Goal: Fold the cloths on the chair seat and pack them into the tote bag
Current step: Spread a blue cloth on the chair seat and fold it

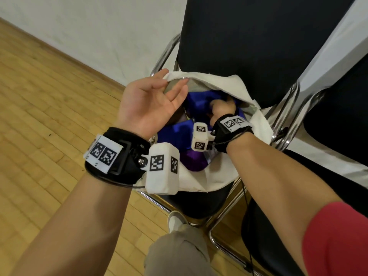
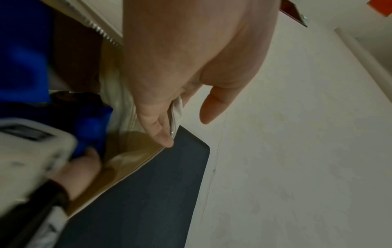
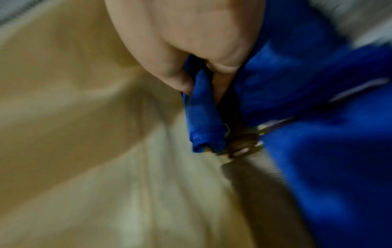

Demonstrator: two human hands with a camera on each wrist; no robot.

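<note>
Wooden floor, black chair (image 1: pixel 249 46), cream tote bag (image 1: pixel 209 180) on its seat. Left hand (image 1: pixel 147 104) pinches the rim wide; right hand (image 1: pixel 221 110), deep inside, fingers clamped on blue cloth (image 3: pixel 203 117), which hangs below them, pointing bagward.

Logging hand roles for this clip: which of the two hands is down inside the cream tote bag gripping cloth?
The right hand, pinching blue cloth inside the cream canvas tote bag. The left hand only holds the bag's rim open.

Head view looks steeply down; both wrist views sit close (sharing the tote bag (image 1: pixel 209 180)'s inside).
</note>
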